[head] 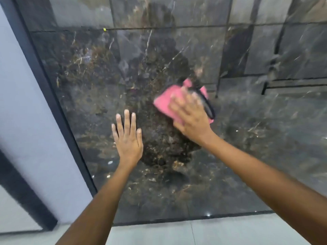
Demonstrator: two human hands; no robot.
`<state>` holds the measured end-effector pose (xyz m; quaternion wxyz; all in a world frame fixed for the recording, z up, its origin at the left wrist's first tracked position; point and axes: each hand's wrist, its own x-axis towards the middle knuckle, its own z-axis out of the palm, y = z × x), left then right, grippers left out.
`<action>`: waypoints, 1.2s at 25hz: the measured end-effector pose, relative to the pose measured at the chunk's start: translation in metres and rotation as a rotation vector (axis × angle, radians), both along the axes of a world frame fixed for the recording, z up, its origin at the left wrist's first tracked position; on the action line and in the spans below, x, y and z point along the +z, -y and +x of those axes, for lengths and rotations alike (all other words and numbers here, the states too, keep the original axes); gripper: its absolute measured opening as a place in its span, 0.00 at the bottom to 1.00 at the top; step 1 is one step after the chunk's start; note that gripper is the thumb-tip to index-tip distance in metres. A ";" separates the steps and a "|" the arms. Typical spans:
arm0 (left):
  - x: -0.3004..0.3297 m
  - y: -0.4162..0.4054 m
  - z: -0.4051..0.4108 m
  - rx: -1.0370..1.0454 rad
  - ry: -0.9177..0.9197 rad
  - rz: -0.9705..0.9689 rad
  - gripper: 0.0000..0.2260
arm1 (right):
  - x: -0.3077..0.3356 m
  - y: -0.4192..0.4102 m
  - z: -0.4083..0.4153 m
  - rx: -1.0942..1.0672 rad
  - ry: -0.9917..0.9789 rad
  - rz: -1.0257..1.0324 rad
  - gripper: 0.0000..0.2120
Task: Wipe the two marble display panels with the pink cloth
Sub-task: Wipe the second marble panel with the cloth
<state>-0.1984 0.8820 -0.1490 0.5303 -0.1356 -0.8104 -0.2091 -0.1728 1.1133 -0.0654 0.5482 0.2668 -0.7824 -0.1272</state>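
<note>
The pink cloth (178, 101) lies directly under the fingers (184, 103) of the right hand (190, 119), pressed flat against the dark marble panel (99, 82), so the wiping hand is the only one on the cloth; the left hand (127, 137) sits beside it, down and toward the panel's dark frame edge (47, 85), apart from the cloth. The right fingers are spread and laid over the cloth, pressing it to the stone; motion blur hides whether the thumb tucks around an edge, so I cannot tell if anything is pinched. The cloth shows as a folded pad with its long side running diagonally, from up beyond the fingertips down toward the outer side of the wrist, with a dark band (208, 105) along that outer edge. The left hand is released, fingers straight and together, palm flat on the marble, apparently bracing. Unwiped-looking stone stretches away from the right fingertips upward and to both sides, so the next stroke probably sweeps across from here. No second panel can be told apart for certain; seams cross the glossy face, some perhaps reflections.
</note>
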 end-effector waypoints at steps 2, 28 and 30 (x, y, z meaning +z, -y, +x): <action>-0.031 0.004 -0.002 0.035 0.015 -0.026 0.24 | -0.079 -0.011 0.000 0.066 0.089 0.464 0.23; -0.130 0.008 -0.024 0.053 -0.185 -0.059 0.24 | -0.351 -0.003 0.015 0.030 0.248 0.431 0.38; -0.137 0.009 -0.023 0.044 -0.187 -0.059 0.24 | -0.371 -0.018 0.026 0.014 0.329 0.577 0.47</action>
